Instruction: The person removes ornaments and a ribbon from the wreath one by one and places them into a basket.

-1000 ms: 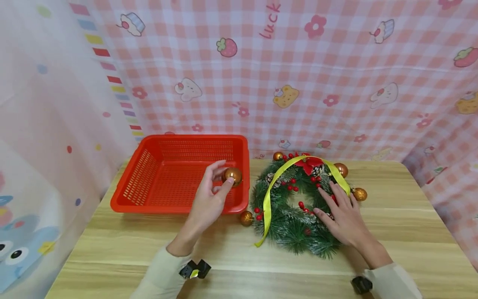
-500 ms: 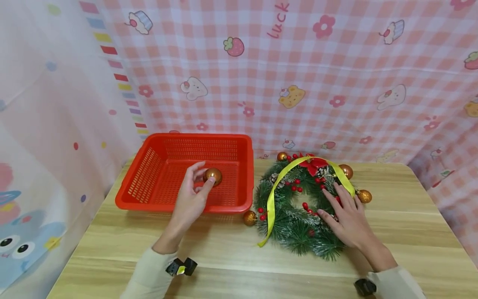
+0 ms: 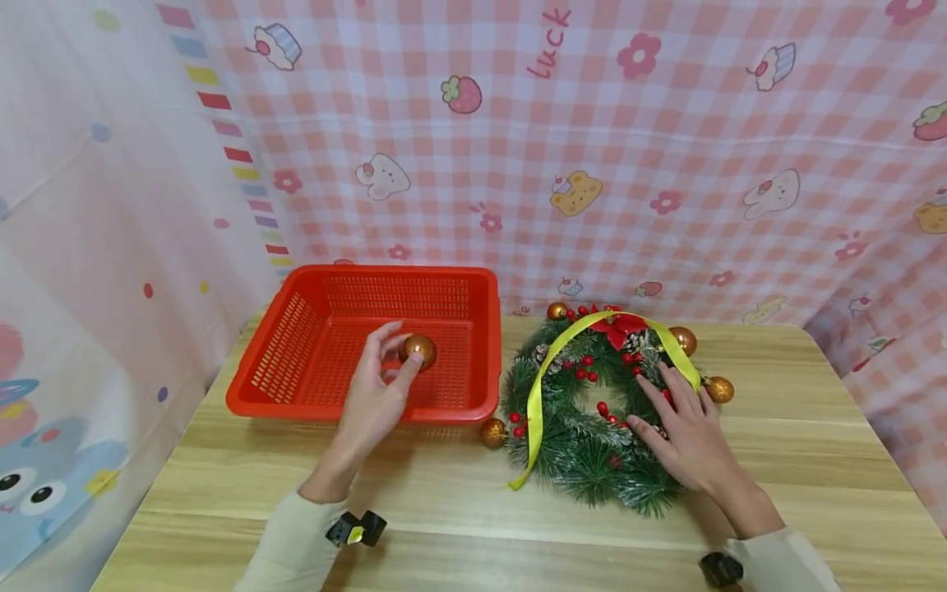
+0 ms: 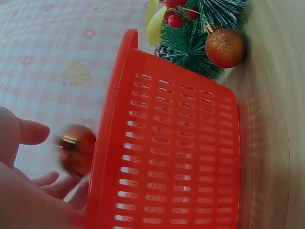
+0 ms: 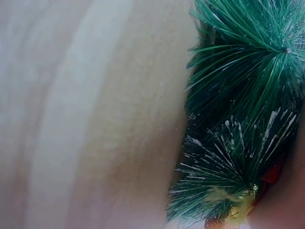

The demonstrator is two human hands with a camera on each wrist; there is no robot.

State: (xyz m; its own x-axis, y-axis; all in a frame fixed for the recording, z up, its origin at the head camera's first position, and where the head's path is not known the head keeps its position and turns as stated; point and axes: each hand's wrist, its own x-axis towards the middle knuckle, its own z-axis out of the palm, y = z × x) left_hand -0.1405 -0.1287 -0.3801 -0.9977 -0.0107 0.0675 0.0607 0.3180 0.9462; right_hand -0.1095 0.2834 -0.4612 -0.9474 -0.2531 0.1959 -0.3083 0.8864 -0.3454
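Note:
My left hand (image 3: 375,395) is over the red plastic basket (image 3: 362,413), beside a shiny copper Christmas ball (image 3: 418,349). In the left wrist view the ball (image 4: 76,150) is blurred and stands apart from the thumb (image 4: 34,132), just above the fingers, at the basket's rim. My right hand (image 3: 684,436) rests with spread fingers on the right side of a green Christmas wreath (image 3: 592,473). Red berries, pine cones and a red flower (image 3: 617,329) decorate the wreath. A yellow ribbon (image 3: 534,411) arches across it.
Further copper balls sit around the wreath: a glittery ball (image 3: 493,432) by the basket's corner, one (image 3: 557,311) at the back, and two at its right, including a ball (image 3: 719,389). A checked cloth (image 3: 518,164) hangs behind the wooden table (image 3: 518,543).
My left hand has moved left with the copper ball, from near the basket's right side to over its middle. In the last half second little differs. My right hand stays on the wreath.

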